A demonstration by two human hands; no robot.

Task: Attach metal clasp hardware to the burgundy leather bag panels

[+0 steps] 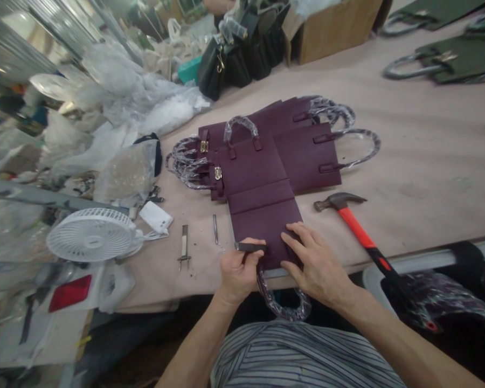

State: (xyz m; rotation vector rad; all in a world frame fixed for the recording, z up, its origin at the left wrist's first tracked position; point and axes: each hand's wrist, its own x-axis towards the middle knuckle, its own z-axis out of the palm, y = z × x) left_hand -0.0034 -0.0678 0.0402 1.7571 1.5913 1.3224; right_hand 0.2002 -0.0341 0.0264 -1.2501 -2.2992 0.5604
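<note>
My left hand [239,272] is closed around a dark, flat-sided metal tool [248,247], whose exact kind I cannot make out. It is held over the near left part of a burgundy leather bag panel [262,215]. Spread out on the panel's right side, my right hand [317,261] lies with its fingers apart. A plastic-wrapped handle [285,310] hangs from the panel past the table's front edge. Just behind, another wrapped handle [241,126] stands up from the same piece. A hammer [358,229] with a red and black grip lies to the right.
More burgundy panels [307,153] are stacked behind. To the left lie a pronged metal tool [184,248], a thin metal rod [215,229], a white power bank [156,216] and a white fan [92,237]. Dark bags [236,62] and a cardboard box [335,32] stand at the back.
</note>
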